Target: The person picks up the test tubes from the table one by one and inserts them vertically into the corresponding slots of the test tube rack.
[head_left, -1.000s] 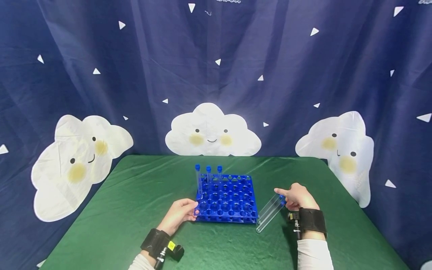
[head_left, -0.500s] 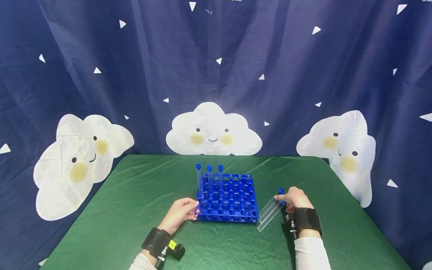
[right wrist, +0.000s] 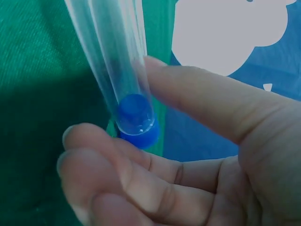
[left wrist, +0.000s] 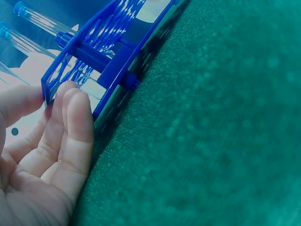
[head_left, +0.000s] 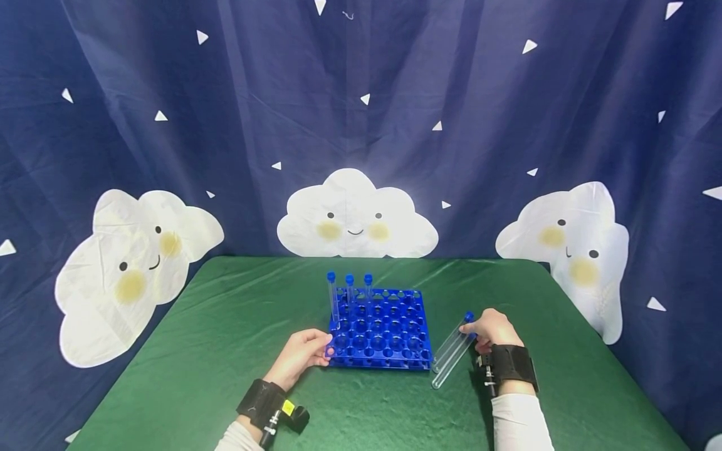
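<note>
A blue test tube rack (head_left: 379,341) stands on the green table, with three clear, blue-capped test tubes (head_left: 334,300) upright towards its back left. My left hand (head_left: 301,354) grips the rack's front left corner, thumb above and fingers at the side, as the left wrist view shows (left wrist: 56,141). Right of the rack, two capped tubes lie slanted, side by side, caps away from me. My right hand (head_left: 496,329) pinches the nearer test tube (head_left: 451,366) close to its cap (right wrist: 141,134). The farther tube (head_left: 448,344) lies beside it, its cap just past my thumb.
The green table (head_left: 361,410) extends around the rack on all sides. A dark blue curtain (head_left: 395,75) with white clouds hangs behind the table's back edge. Each wrist carries a black strap (head_left: 513,366) with a small camera.
My right hand has come down and left onto the nearer tube, its thumb now lower, uncovering the farther tube's cap. That nearer tube has shifted slightly. My left hand stays on the rack corner.
</note>
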Tool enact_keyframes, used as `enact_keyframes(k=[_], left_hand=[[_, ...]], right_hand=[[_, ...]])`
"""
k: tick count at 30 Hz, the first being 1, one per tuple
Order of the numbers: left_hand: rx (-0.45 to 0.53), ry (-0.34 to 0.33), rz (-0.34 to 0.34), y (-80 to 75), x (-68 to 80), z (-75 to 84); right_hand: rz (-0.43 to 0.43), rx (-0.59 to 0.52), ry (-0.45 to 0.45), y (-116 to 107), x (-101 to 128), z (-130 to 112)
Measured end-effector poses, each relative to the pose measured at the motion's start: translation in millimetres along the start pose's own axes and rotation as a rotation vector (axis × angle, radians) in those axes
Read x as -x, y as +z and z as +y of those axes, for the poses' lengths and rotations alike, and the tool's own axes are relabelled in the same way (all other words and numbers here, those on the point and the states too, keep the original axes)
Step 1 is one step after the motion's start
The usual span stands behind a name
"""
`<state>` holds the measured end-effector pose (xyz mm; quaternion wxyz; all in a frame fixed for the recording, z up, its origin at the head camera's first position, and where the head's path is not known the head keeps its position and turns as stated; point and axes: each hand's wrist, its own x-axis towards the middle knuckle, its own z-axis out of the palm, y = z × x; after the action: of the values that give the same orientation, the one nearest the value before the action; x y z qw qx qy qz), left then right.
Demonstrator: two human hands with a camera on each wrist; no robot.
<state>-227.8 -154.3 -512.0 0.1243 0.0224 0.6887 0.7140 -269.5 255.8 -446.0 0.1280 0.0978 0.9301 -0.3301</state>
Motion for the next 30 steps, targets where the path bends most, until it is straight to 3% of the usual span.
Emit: enact_keyframes(k=[11,18,30], left_hand=[[-0.008,-0.002,0.012,1.0,1.2,-0.4],[-0.003,-0.002,0.01,0.9,1.1,0.6],[-0.009,0.005,0.006,0.7,0.9,0.9]], right_hand=[[-0.046,-0.069,-0.017,-3.3,0.7,-6.3],[-0.019,-0.172,-0.025,-11.8,8.1,-18.1],[0.011,-0.204,-0.058,-26.9,21.7,-33.1]])
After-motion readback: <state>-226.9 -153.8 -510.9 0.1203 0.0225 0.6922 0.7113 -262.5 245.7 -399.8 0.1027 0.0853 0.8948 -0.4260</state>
